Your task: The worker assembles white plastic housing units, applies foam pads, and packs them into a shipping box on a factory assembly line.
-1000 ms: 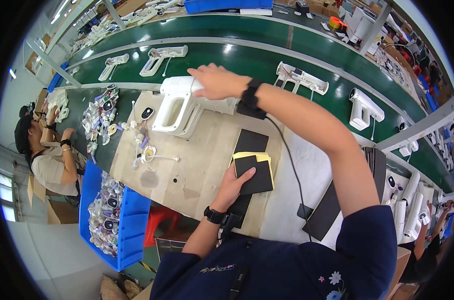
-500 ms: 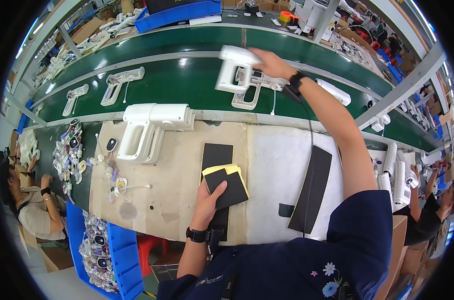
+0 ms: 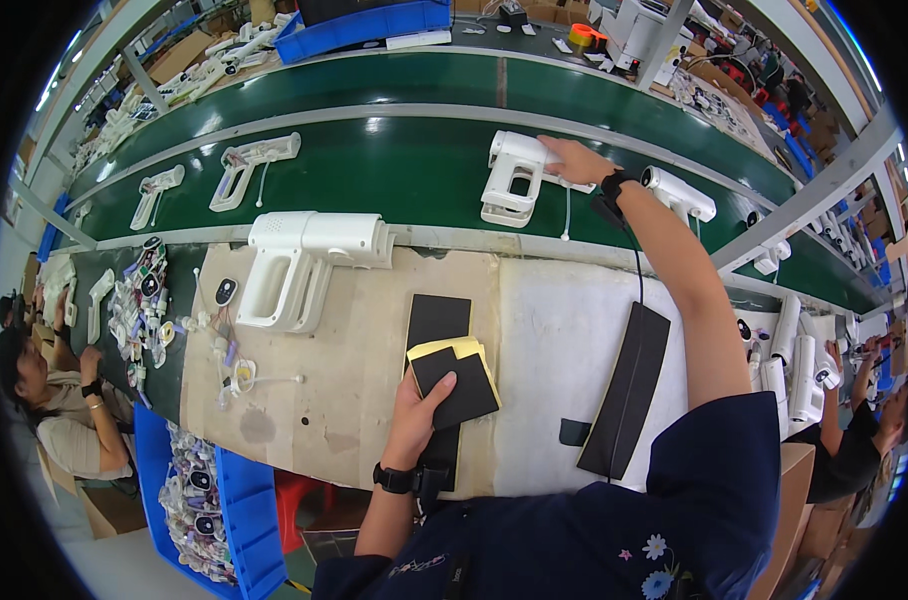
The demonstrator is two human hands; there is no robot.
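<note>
While black sheets (image 3: 466,397) in left hand (image 3: 411,420), white casing (image 3: 520,160) against right hand (image 3: 580,163).

- Free passage along the green belt (image 3: 394,165) between the open shell (image 3: 274,150) and the white housing (image 3: 519,150) under the right hand (image 3: 577,162).
- Bare counter (image 3: 364,320) between the wired parts (image 3: 239,370) and the left hand (image 3: 414,410) with its black pads (image 3: 464,400).
- The bulky white shell piece (image 3: 319,235) blocks the back edge there.
- A cable (image 3: 640,270) crosses the long strip (image 3: 624,400).
- A slanting post (image 3: 814,195) bars the far right.
</note>
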